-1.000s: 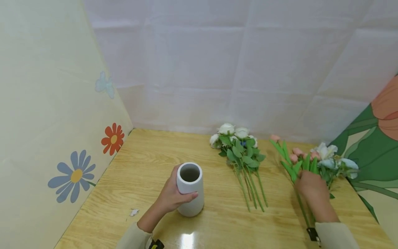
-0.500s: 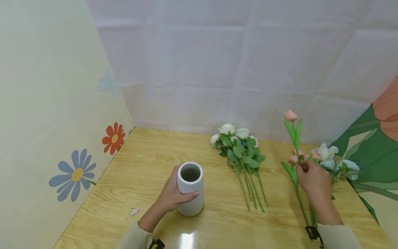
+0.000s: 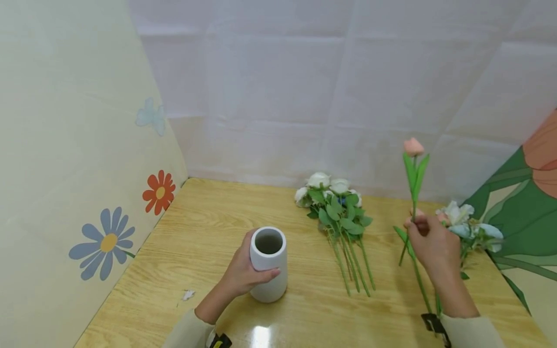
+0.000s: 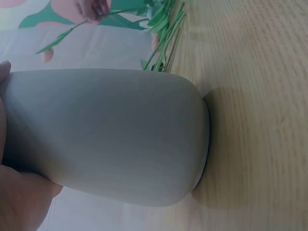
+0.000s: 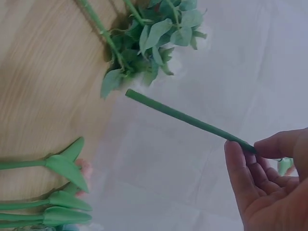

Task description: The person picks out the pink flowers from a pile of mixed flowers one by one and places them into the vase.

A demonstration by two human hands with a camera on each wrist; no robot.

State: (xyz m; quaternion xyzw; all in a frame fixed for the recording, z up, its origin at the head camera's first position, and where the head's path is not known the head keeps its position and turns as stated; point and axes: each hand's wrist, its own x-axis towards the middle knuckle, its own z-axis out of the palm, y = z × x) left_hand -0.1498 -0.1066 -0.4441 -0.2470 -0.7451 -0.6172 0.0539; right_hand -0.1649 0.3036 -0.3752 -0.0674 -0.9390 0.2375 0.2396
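Note:
A white vase [image 3: 271,275] stands upright on the wooden table, its round mouth facing up. My left hand [image 3: 244,270] grips it near the top, thumb across the front; the left wrist view shows the vase [image 4: 110,134] with its base at the tabletop. On the right, my right hand [image 3: 435,244] pinches the stem of a pink artificial tulip [image 3: 413,147], held upright with two green leaves below the bloom. From the right wrist, the lower stem [image 5: 187,118] juts out past thumb and fingertips, its cut end in the air.
White roses [image 3: 332,193] with leafy stems lie mid-table. Behind my right hand lie more tulips [image 5: 62,168] and a white and pale blue flower bunch [image 3: 470,224]. A white scrap [image 3: 188,295] lies at left. Cloth-covered walls [image 3: 278,96] border the table.
My right hand has lifted one tulip out of the pile; it has swung upright and risen, its lower end now off the table. My left hand stays on the vase.

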